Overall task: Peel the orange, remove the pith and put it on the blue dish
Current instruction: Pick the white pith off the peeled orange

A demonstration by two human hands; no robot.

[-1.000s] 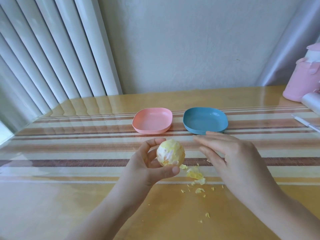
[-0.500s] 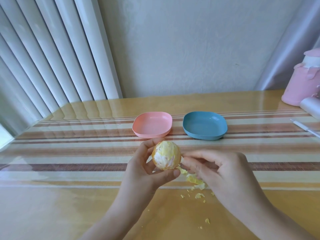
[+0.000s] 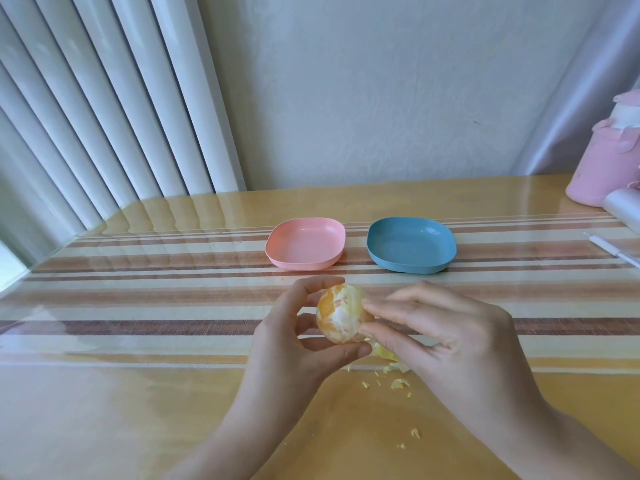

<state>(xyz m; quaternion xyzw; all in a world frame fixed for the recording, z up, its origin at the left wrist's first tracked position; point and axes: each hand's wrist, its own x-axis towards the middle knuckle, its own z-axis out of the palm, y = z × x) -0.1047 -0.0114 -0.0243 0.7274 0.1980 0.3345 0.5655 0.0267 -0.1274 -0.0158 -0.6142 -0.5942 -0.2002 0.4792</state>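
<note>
Orange (image 3: 329, 306): likely light, soft, easily bruised.
Left hand (image 3: 294, 344): fingertips curled round it; cradle, don't squeeze.
Right hand (image 3: 446, 334): thumb and forefinger pinching pith (image 3: 343, 318).

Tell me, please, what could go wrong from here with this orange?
1. The left hand holds the orange by its fingertips above the table. A tug from the right hand, pinching at the pith, might knock it loose onto the scraps.
2. Bare flesh shows beside the white pith, so a hard pinch could tear a segment.
3. The pink dish sits beside the blue dish, inviting a mix-up.
</note>
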